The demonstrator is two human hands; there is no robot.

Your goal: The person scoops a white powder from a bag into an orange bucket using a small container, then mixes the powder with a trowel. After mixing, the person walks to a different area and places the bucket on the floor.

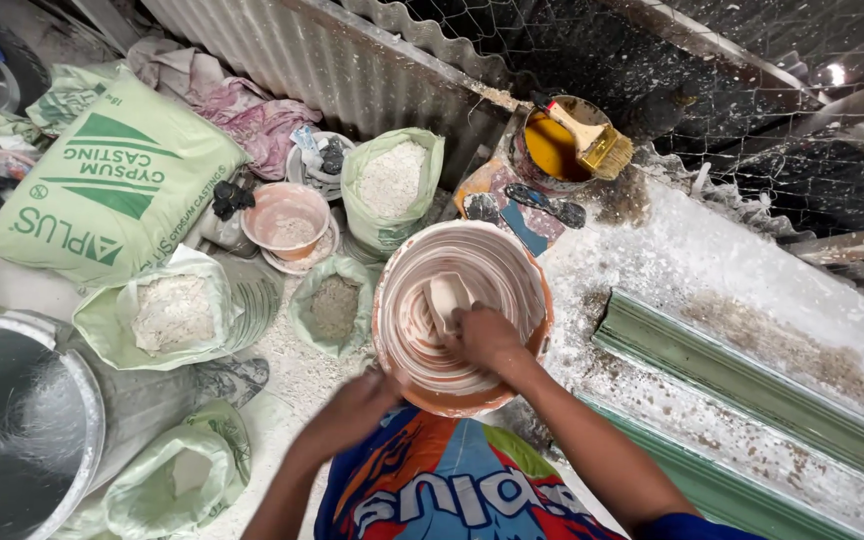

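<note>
right hand deep in the plaster basin, left hand on its rim

down at floor level, the biggest thing is the grey metal drum at the left edge; above it lies a full green-printed sack, flat and tilted; to the right runs a long green moulding channel on a plaster-crusted slab, its long axis slanting from the middle toward the lower right corner; in the centre sits the round orange basin, its inside smeared with pale wet plaster in swirled rings; the right hand is inside it, just right of centre, fingers curled around a pale lump of the mix that lies up and to the left of the palm; how tightly it closes i cannot tell, since the fingers are coated and bent under; the left hand is at the basin's near-left rim, blurred, seemingly pressed against the outer wall, its hold also unclear; the right hand is plainly the nearer one to the lump; around the basin stand open green bags of white powder and a bag of grey powder; a small pink bowl sits between them; at the top a tin of yellow liquid carries a wooden-handled brush laid across its rim.
</note>
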